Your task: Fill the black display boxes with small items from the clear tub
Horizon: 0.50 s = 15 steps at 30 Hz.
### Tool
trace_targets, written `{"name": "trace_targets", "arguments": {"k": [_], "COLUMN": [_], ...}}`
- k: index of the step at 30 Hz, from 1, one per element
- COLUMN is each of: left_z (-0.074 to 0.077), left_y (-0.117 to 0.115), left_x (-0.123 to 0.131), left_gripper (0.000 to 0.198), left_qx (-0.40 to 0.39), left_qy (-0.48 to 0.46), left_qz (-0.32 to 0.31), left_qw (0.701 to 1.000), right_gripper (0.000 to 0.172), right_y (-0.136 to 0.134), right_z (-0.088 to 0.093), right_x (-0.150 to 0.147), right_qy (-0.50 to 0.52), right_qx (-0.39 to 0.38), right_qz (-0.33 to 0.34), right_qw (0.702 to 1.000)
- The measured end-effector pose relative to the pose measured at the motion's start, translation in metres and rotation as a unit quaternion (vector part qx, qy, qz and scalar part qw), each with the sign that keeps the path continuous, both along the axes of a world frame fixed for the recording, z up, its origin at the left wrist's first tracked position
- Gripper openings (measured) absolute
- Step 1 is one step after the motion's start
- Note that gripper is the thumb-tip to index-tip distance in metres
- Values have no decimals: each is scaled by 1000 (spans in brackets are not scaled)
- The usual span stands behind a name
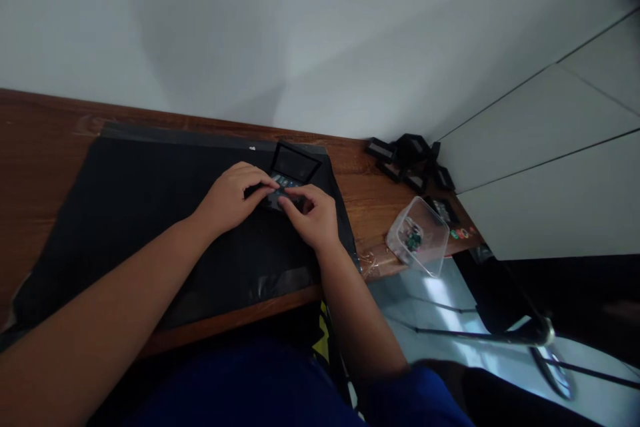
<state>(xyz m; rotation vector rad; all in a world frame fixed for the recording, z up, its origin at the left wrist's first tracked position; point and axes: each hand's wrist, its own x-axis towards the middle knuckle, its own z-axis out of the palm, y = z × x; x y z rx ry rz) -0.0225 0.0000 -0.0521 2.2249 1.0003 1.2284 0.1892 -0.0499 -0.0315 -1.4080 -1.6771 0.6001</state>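
On the black mat [150,180] lies a small black box [295,164] with its lid raised at the back and small bluish pieces in its lower part. My left hand [235,193] reaches the box from the left, thumb and forefinger pinched together over its front part. From the right, my right hand [315,213] meets it, with thumb and forefinger close together at the same spot. The fingertips of both hands nearly touch. Whatever they hold is too small and dark to make out.
A clear plastic tub [420,237] with small green and pink items stands at the wooden table's [360,180] right edge. Behind it are several black boxes [411,150] against the wall, and small coloured rings [463,233]. A metal-framed chair is at the lower right.
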Motion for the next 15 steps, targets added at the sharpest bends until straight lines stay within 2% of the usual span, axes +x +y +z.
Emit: {"name": "trace_targets", "arguments": {"k": [4,7,15], "left_z": [4,5,5], "left_y": [-6,-9,-12], "left_x": [6,9,10], "left_gripper": [18,19,17], "left_qx": [13,15,36], "left_qy": [-48,-49,-31], "left_qz": [2,-9,-5], "left_qw": [999,999,999], "right_gripper": [17,15,18], "right_y": [-2,-2,-2], "right_z": [1,0,-2], "right_x": [-2,-2,-4], "right_qy": [41,51,67], "right_qx": [41,58,45], "right_qz": [-1,6,10], "right_qw": [998,997,997]}}
